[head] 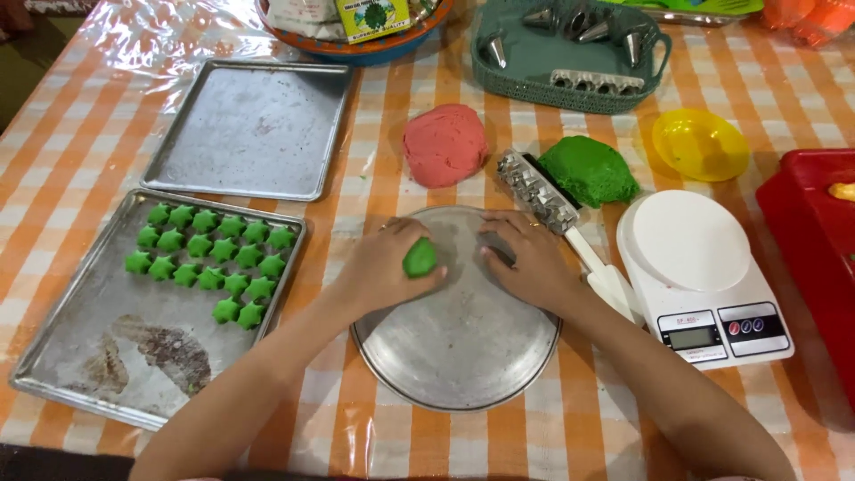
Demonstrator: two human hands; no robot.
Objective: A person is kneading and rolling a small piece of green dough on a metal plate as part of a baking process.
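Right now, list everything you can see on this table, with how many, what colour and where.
Round metal plate: one, silver, centre front.
Green dough piece: one, in the left hand, over the plate.
Star-shaped dough pieces: about twenty, green, on the near tray.
Near baking tray: one, silver, front left.
Far baking tray: one, silver, back left.
Pink dough lump: one, centre.
Green dough lump: one, right of the pink.
Roller cutter: one, metal with white handle, beside the plate.
Kitchen scale: one, white, right.
Yellow bowl: one, back right.
Teal basket: one, holding metal nozzles, back.
Red tray: one, right edge.
Left hand: holding the green piece.
Right hand: resting on the plate.
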